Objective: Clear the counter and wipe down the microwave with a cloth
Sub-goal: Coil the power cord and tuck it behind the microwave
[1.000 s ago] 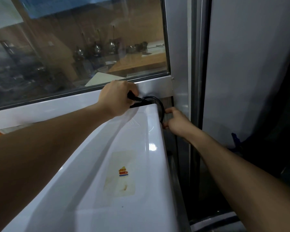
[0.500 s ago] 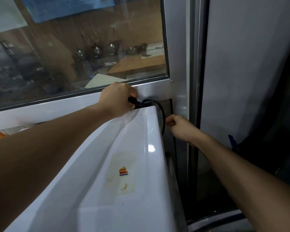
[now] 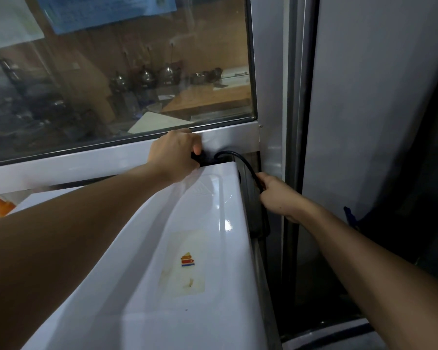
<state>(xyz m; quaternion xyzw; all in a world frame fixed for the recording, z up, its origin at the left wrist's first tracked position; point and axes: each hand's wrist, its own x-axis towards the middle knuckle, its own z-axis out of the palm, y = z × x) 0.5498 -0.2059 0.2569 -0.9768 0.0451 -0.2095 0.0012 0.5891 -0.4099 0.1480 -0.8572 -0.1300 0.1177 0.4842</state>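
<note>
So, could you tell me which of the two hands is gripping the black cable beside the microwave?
The right hand, down the microwave's right side, grips the black cable; the left hand reaches over the top's far edge instead.

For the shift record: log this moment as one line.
left hand: gripping black plug behind microwave | right hand: gripping black cord | wiping: not begun

The right hand (image 3: 280,197) now grips the black cord (image 3: 248,168) beside the microwave (image 3: 187,248), lower along it than a second ago, when its fingers only touched the loop.
</note>
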